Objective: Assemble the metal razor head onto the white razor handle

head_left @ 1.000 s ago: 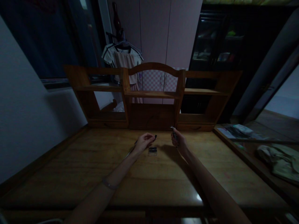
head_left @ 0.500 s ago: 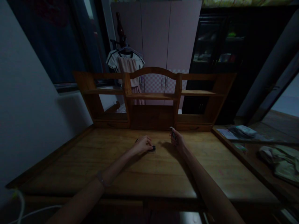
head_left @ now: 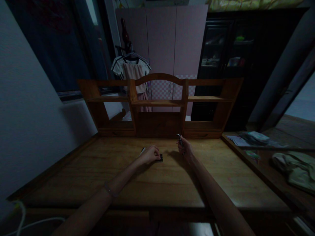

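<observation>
On the desk, the left hand pinched at a dark case – a slip of the fingertips could have skidded it; the right hand gripped a tool above the wood.

The left hand covers part of the small dark case, and whether its fingertips grip anything there cannot be told. A thin item behind that hand shows only at one end. The right hand wraps the middle of a slim tool, too small and dim to identify. Both forearms run off the bottom edge. The cable is cut off at lower left, and the cabinet's contents are murky.
</observation>
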{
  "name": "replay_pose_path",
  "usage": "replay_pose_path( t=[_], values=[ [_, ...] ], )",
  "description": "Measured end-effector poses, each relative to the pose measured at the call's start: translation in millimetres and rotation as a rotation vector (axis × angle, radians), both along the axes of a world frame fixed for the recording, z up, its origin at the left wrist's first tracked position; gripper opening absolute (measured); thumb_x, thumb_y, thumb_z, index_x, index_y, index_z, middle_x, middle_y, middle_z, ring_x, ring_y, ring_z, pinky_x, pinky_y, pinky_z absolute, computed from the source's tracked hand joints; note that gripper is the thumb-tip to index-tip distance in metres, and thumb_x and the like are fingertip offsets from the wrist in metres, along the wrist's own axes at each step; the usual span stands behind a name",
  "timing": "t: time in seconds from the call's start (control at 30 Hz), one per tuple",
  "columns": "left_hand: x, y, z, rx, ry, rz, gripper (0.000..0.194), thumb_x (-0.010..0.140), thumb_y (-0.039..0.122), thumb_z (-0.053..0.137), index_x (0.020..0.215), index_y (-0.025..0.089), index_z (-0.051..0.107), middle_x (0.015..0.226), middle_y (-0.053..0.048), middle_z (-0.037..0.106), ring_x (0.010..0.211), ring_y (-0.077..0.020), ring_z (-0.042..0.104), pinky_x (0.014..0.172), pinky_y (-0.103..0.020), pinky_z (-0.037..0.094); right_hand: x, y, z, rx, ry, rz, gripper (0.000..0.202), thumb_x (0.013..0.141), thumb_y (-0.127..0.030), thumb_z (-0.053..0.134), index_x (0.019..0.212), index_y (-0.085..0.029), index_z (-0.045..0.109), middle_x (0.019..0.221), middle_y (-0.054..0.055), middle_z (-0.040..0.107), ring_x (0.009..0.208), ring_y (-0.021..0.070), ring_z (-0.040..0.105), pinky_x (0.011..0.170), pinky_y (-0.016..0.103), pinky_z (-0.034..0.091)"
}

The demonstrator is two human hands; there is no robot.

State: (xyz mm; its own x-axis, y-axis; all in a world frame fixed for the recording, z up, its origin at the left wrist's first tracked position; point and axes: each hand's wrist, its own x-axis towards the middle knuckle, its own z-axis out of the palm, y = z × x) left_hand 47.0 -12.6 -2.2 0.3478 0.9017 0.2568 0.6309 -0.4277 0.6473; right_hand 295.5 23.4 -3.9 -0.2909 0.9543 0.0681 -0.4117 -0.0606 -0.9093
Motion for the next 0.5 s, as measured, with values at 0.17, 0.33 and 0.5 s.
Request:
replay_pose_path(
  t=[0.17,0.33,0.5],
  values=[
    [-1.9,0.5,-2.9,-0.021,0.018,0.001,0.010,0.058,0.026,0.075,0.067,0.022,0.072,0.089,-0.005,0.065,0.089,-0.0243,0.058,0.084,-0.034,0.040,-2.0,-0.1,0.0,0.007,-0.013,0.024,0.045,0.076,-0.062,0.053,0.068,-0.018,0.056,0.040,-0.010,0.027,0.031,0.0039,0.016,0.031,0.018,0.014],
    [0.1,1.2,-5.1,0.013,-0.027,0.088,0.029,0.049,0.021,0.080,0.076,0.021,0.068,0.094,-0.008,0.061,0.097,-0.0287,0.054,0.087,-0.038,0.040,-5.0,0.1,-0.9,-0.017,-0.036,0.024,0.045,0.076,-0.062,0.053,0.069,-0.018,0.056,0.039,-0.010,0.029,0.030,0.0043,0.016,0.031,0.020,0.014],
    [6.6,4.0,-5.5,-0.004,-0.044,0.147,0.043,0.043,0.016,0.083,0.083,0.020,0.066,0.095,-0.010,0.058,0.099,-0.0318,0.053,0.088,-0.043,0.040,-6.2,-0.7,-1.7,-0.015,-0.043,0.058,0.045,0.075,-0.062,0.053,0.069,-0.018,0.056,0.039,-0.010,0.029,0.030,0.0044,0.016,0.031,0.020,0.012]
  ],
)
